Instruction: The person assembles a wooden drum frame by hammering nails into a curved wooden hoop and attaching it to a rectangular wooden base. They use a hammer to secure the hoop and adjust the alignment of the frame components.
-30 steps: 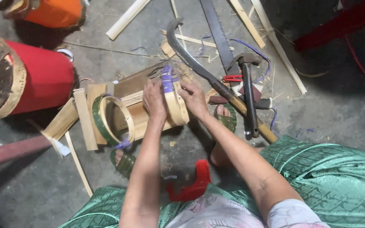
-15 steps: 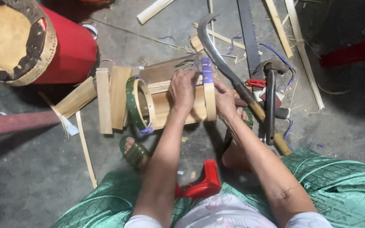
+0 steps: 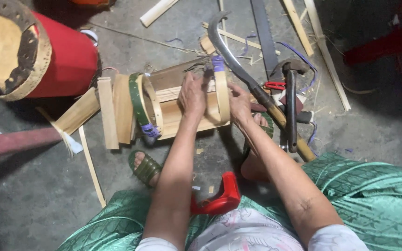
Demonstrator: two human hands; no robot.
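The wooden stave shell (image 3: 182, 104) lies on its side on the floor (image 3: 33, 200), between a red drum (image 3: 47, 56) and a curved blade (image 3: 238, 65). The left hand (image 3: 192, 95) presses flat on its staves while the right hand (image 3: 239, 103) grips the pale hoop (image 3: 223, 95). Steady pressure and small, even nudges around the hoop would likely seat it straight.

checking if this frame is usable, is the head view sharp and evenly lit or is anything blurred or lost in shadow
Head view: mostly sharp, both hands, left hand and right hand, crisp on the bamboo frame; soft even light with no glare; the top right corner falls into deep shadow; the red drum at the left edge looks slightly stretched.
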